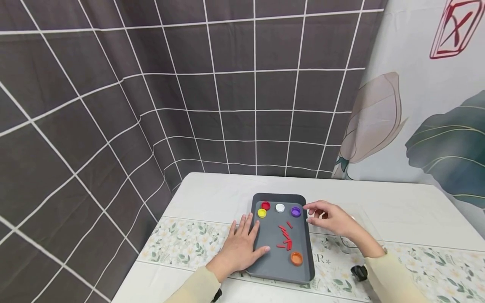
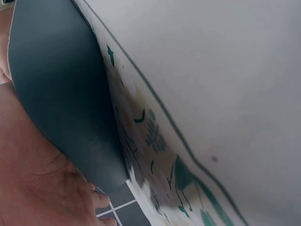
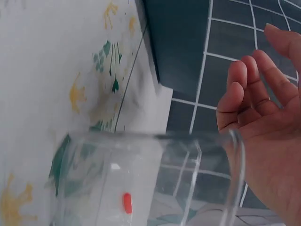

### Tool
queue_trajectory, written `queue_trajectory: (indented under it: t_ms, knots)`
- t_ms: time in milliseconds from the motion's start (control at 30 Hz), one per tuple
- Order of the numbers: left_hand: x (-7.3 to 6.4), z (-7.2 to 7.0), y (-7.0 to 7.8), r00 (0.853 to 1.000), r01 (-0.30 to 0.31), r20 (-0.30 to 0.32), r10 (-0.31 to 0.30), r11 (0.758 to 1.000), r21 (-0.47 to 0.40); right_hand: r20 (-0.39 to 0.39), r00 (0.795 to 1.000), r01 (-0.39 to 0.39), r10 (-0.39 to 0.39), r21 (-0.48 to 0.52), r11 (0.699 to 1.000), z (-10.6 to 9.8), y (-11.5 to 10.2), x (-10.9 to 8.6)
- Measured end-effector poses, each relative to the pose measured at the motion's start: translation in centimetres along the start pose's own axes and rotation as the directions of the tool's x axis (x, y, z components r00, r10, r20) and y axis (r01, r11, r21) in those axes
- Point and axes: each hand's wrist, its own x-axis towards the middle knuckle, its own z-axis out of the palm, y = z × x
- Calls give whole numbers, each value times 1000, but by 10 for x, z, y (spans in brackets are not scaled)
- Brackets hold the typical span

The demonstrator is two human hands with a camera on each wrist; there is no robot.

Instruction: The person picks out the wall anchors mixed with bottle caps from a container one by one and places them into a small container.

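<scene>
A dark grey rectangular tray (image 1: 273, 267) lies on the table. Straight and spread, the fingers of my left hand (image 1: 239, 248) rest at its left rim, with the thumb reaching over the inside. Just beyond the right rim hovers my right hand (image 1: 329, 216), fingers loosely bent and holding nothing, close to a purple round cap (image 1: 296, 211). Also in the tray are red (image 1: 265, 205), yellow (image 1: 262, 213) and white (image 1: 280, 208) round caps near the far end. An orange cap (image 1: 297, 259) sits at the near right, below several small red sticks (image 1: 290, 245).
Right of the tray, partly beneath my right arm, stands a clear plastic box (image 1: 365, 223). A small red piece (image 3: 127, 203) shows through it in the right wrist view. A floral strip (image 1: 189, 235) crosses the white table; a dark grid curtain (image 1: 235, 97) hangs behind.
</scene>
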Motion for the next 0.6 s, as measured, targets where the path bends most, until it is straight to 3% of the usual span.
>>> queue_trajectory:
  t_ms: [267, 600]
  knots:
    - [0, 1, 0, 1000, 3, 4, -3, 1000, 5, 57, 998, -10, 9, 22, 1000, 10, -2, 9]
    - [-1, 0, 0, 1000, 8, 3, -8, 1000, -4, 144, 989, -17, 20, -20, 1000, 17, 0, 17]
